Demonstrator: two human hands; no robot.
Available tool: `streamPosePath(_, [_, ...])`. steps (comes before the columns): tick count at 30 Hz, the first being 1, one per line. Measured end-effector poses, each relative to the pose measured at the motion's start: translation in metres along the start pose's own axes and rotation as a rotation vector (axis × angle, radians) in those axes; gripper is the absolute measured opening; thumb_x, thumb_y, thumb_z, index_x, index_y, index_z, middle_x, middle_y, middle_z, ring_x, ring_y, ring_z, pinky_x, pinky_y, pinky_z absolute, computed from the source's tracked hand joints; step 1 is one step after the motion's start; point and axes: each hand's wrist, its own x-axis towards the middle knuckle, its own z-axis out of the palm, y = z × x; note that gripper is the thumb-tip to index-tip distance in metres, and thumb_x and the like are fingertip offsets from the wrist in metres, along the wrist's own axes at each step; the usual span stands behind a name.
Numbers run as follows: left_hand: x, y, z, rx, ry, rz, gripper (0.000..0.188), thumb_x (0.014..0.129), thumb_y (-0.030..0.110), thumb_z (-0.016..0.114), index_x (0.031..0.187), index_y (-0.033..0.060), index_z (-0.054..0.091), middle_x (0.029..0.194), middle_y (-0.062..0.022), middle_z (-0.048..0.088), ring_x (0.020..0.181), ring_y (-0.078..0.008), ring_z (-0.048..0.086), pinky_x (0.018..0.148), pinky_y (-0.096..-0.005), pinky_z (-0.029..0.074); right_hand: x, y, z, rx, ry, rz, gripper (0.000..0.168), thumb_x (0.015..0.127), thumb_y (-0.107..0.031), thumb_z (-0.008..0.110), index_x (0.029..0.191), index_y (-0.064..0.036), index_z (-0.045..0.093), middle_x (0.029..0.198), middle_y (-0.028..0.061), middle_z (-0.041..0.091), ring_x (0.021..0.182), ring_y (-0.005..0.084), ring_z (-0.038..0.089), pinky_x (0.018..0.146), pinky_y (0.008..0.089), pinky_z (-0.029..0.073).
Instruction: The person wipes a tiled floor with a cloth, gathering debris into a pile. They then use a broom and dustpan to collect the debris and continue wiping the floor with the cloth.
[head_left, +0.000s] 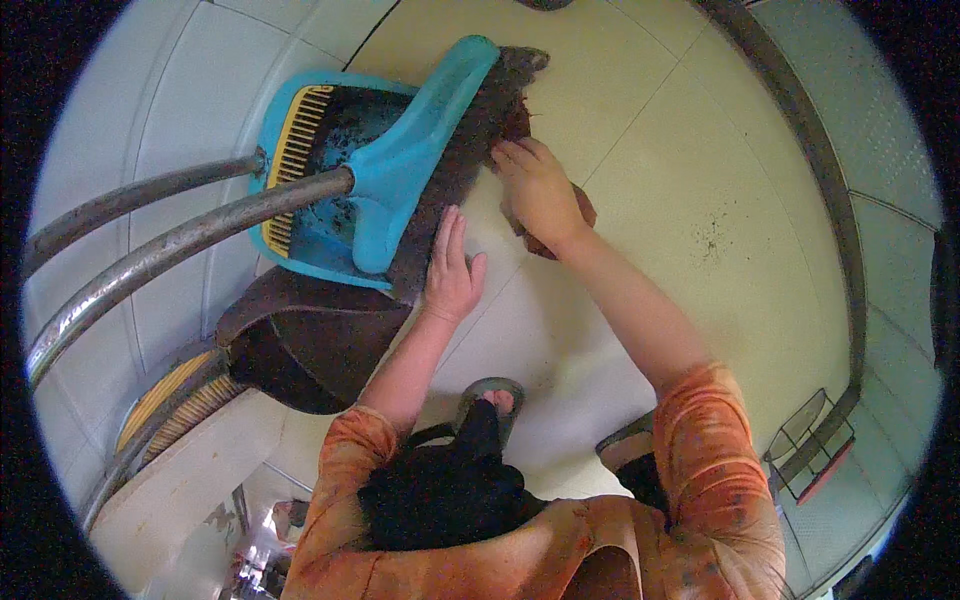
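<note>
A blue broom head (420, 150) with dark bristles (442, 202) rests across a blue dustpan (322, 270), by the wall on the left. Dark debris lies in the pan, along whose back edge runs a yellow comb (296, 169). My left hand (454, 270) has its fingers extended beside the bristles and seems to touch their edge; it holds nothing. Under my right hand (540, 191) is a crumpled brown cloth (585, 206), partly hidden by the palm. The fingertips of that hand reach reddish-brown material (517, 120) at the bristle tips.
Dark specks (712, 236) are scattered on the tiled floor (675, 150) to the right. Two metal handles (187, 225) extend left. A dark brown object (315, 337) sits below the dustpan. A wire rack (814, 446) stands at the lower right. My slippered foot (499, 397) is below.
</note>
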Motion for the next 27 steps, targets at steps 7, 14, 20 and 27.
streamPosePath(7, [0.007,0.009,-0.002,0.042,-0.052,-0.034,0.066,0.085,0.015,0.059,0.139,-0.0041,0.027,0.147,-0.0229,0.026,0.137,-0.0391,0.028,0.112,-0.0445,0.027,0.073,0.11,-0.033,-0.258,0.223,0.173,0.024,0.08,-0.004,0.049,0.098,-0.004,0.065,0.104,0.0157,0.064,0.099,0.0327,0.058,0.088,0.042,0.045])
streamPosePath(14, [0.004,0.004,0.001,0.066,-0.012,0.033,0.066,0.084,0.013,0.06,0.139,-0.0052,0.028,0.146,-0.0243,0.028,0.136,-0.0401,0.028,0.112,-0.0459,0.027,0.051,0.073,-0.021,-0.053,0.209,0.037,0.032,0.081,-0.004,0.051,0.11,-0.001,0.063,0.121,0.0161,0.059,0.117,0.0361,0.05,0.102,0.0424,0.038])
streamPosePath(20, [0.001,0.0,0.002,0.074,0.006,0.024,0.065,0.083,0.012,0.06,0.138,-0.0046,0.029,0.146,-0.0239,0.027,0.136,-0.0409,0.027,0.111,-0.0468,0.027,0.103,0.088,-0.026,-0.205,0.068,0.067,0.028,0.083,-0.005,0.055,0.11,-0.002,0.064,0.12,0.014,0.061,0.118,0.0336,0.05,0.102,0.0415,0.04])
streamPosePath(27, [0.004,0.001,0.004,0.038,-0.036,0.02,0.066,0.081,0.008,0.056,0.139,-0.0045,0.027,0.148,-0.0235,0.025,0.138,-0.0397,0.024,0.115,-0.0444,0.021,0.051,0.237,-0.069,-0.422,0.487,0.359,0.029,0.079,-0.005,0.051,0.104,-0.007,0.065,0.108,0.0145,0.064,0.105,0.035,0.057,0.1,0.0431,0.039])
